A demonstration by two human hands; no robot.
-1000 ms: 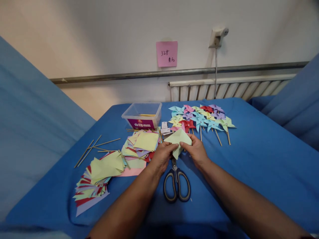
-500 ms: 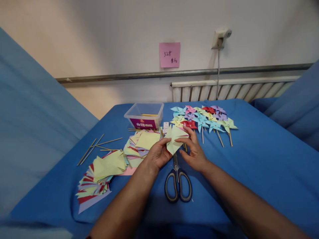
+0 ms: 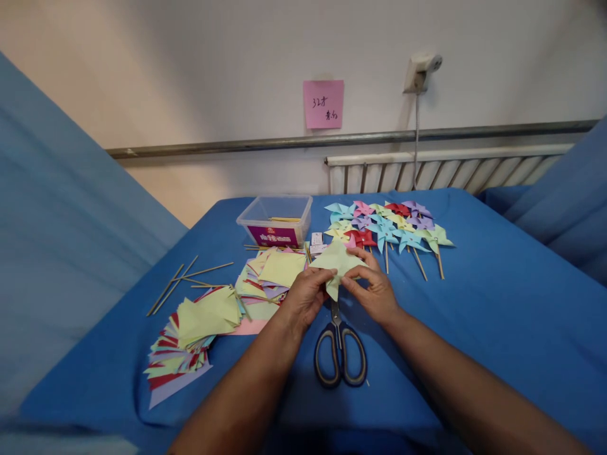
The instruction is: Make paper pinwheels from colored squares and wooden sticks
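Observation:
Between my two hands is a pale green paper pinwheel (image 3: 336, 256), its corners bent in toward the middle. My left hand (image 3: 306, 294) grips it from the left, thumb on the folded centre and fingers behind. From the right, my right hand (image 3: 372, 287) pinches it with thumb and fingers near the centre. Just below the hands, a pair of scissors (image 3: 339, 354) with dark blue handles lies on the blue cloth, blades pointing away and partly hidden. Finished pinwheels (image 3: 384, 227) on sticks lie in rows beyond my right hand.
Stacks of coloured paper (image 3: 208, 316) and more sheets (image 3: 279, 268) lie to the left. Several loose wooden sticks (image 3: 180, 278) are beside them. A clear plastic box (image 3: 275, 221) holding sticks and a small white box (image 3: 317, 239) stand at the back. Blue curtains (image 3: 57, 240) flank the table.
The pale green paper has gone from a partly folded sheet to a pointed pinwheel shape. My right hand's fingers have closed in on its centre. The scissors have stayed in place.

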